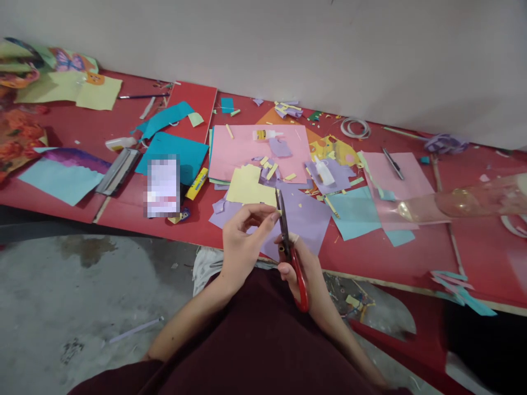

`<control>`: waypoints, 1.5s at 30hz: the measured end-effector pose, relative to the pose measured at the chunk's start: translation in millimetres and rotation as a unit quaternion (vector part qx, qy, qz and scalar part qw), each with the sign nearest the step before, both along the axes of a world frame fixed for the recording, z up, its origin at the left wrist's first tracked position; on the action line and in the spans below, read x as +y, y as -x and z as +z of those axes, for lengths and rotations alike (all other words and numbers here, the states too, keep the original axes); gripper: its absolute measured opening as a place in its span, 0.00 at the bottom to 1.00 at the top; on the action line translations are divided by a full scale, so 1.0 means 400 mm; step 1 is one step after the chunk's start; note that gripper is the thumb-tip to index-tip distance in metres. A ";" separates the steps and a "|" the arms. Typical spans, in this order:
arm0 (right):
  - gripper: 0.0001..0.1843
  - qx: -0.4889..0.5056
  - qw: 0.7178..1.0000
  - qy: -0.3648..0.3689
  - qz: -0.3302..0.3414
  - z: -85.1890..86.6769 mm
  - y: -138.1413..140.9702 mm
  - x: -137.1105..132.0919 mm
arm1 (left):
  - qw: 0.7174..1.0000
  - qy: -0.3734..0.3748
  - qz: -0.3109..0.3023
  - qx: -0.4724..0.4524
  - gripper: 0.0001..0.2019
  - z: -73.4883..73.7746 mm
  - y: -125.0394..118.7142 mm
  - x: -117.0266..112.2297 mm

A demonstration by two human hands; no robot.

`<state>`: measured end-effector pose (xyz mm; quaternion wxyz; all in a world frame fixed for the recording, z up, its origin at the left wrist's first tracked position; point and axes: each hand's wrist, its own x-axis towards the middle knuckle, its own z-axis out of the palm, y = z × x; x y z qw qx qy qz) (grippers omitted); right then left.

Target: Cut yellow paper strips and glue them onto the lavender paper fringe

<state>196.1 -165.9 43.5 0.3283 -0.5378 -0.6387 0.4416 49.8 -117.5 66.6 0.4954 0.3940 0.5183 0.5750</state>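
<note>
In the head view, my right hand [307, 264] grips red-handled scissors [301, 282], their dark blades pointing up and away from me. My left hand [242, 241] is closed in a pinch, thumb against fingers, on a small piece of yellow paper [279, 212] beside the blades; most of that piece is hidden. Just beyond my hands lies a torn yellow sheet [249, 186], partly over a purple sheet [307, 211]. Short yellow strips [272, 171] are scattered past it, near a stack topped by a pink sheet [242, 151].
A glue bottle [263, 134] lies on the pink sheet, and another glue bottle [324, 173] is to its right. A blurred-out phone [163, 186] and a yellow box [196, 184] lie to the left. From the right, a transparent bottle-like shape [465, 200] reaches over the red table [189, 227].
</note>
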 end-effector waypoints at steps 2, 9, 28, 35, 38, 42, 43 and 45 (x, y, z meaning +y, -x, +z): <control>0.36 -0.009 1.000 -0.002 0.003 -0.002 -0.005 0.001 | 1.000 -0.002 -0.005 0.004 0.07 0.000 0.002 0.003; 0.37 -0.048 0.999 -0.022 0.005 0.002 -0.010 0.010 | 0.999 -0.003 -0.025 0.019 0.05 0.001 0.007 0.012; 0.36 0.323 0.942 0.063 -0.059 -0.031 -0.013 0.011 | 0.992 0.064 -0.084 -0.068 0.07 -0.035 0.051 0.043; 0.32 0.223 0.973 0.065 -0.002 -0.030 0.012 0.000 | 0.984 0.084 -0.084 -0.130 0.08 -0.051 0.037 0.040; 0.35 0.159 0.986 0.052 0.013 -0.025 0.022 -0.005 | 0.987 0.082 -0.080 -0.108 0.09 -0.046 0.034 0.034; 0.38 0.097 0.995 0.036 0.013 -0.025 0.024 -0.008 | 0.992 0.063 -0.064 -0.084 0.05 -0.029 0.030 0.026; 0.39 0.088 0.995 0.034 0.013 -0.026 0.023 -0.009 | 0.993 0.057 -0.061 -0.082 0.05 -0.025 0.030 0.025; 0.39 0.076 0.996 0.033 0.016 -0.028 0.019 -0.010 | 0.994 0.049 -0.059 -0.077 0.06 -0.016 0.028 0.023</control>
